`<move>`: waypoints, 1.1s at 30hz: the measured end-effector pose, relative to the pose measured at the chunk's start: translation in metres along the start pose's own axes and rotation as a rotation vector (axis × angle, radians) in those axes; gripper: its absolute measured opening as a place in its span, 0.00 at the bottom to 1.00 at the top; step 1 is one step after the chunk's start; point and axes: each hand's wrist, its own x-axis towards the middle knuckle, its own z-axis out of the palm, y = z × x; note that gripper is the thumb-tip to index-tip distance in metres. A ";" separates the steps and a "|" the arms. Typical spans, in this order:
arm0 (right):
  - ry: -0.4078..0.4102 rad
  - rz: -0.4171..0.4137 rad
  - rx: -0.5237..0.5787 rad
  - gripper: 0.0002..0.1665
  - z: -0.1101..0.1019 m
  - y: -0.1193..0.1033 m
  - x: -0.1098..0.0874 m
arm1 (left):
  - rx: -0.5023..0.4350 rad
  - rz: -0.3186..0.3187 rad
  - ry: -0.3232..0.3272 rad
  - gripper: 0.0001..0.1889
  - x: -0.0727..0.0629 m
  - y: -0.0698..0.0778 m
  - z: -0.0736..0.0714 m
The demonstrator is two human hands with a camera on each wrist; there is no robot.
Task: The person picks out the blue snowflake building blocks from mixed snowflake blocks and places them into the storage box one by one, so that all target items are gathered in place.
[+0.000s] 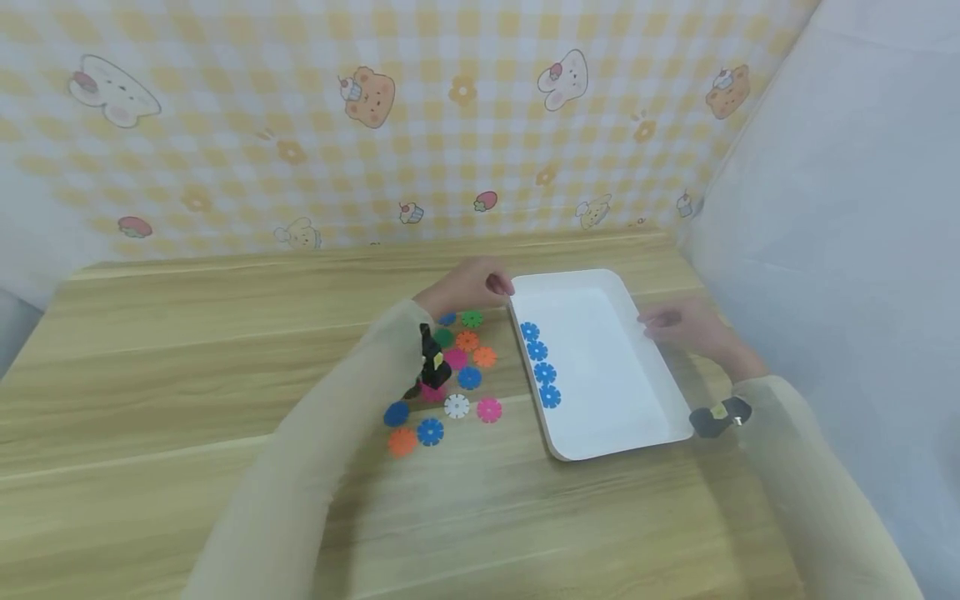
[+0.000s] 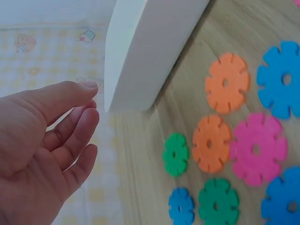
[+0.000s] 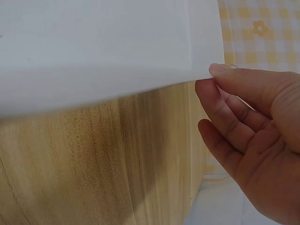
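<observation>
A white rectangular tray (image 1: 607, 375) lies on the table, with several blue notched discs (image 1: 544, 372) in a column along its left side. My right hand (image 1: 686, 329) pinches the tray's right rim between thumb and fingers, as the right wrist view shows at close range. At the far left corner is my left hand (image 1: 468, 285), its thumb and fingers loosely bent. In the left wrist view a narrow gap separates those fingertips from the tray wall (image 2: 136, 61). Beside that hand lie loose discs, among them a green disc (image 1: 472, 318) and an orange disc (image 1: 467, 341).
Left of the tray, more notched discs are scattered on the wooden table (image 1: 187, 400), including a white disc (image 1: 457, 406) and a pink disc (image 1: 489, 410). My left forearm hides part of the group. A checked cloth (image 1: 465, 133) hangs behind; a white sheet (image 1: 847, 208) borders the right.
</observation>
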 end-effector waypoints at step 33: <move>-0.002 0.032 -0.026 0.19 0.000 -0.004 0.001 | 0.049 -0.270 -0.045 0.15 -0.043 -0.062 -0.025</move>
